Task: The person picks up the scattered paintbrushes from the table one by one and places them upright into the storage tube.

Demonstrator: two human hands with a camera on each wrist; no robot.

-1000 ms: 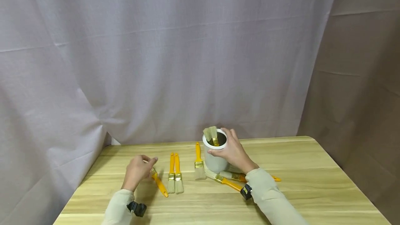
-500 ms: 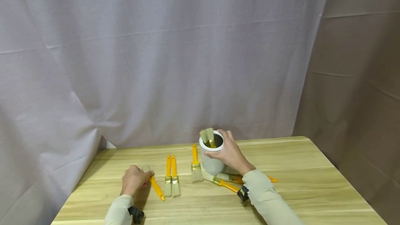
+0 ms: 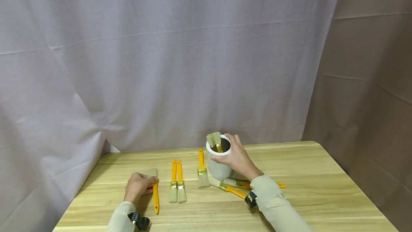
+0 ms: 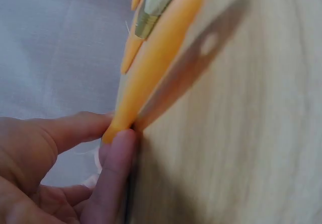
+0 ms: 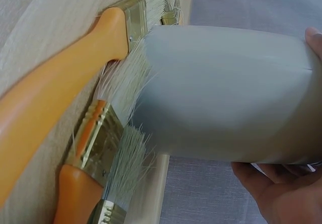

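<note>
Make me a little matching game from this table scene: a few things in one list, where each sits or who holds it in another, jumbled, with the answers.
Things:
1. white cup
2. brush at far left
3. pair of brushes
4. two brush heads

Places:
A. sticking out of the cup
B. gripped by the right hand
C. lying side by side, untouched
D. held by the left hand

Pairs: 1-B, 2-D, 3-C, 4-A
</note>
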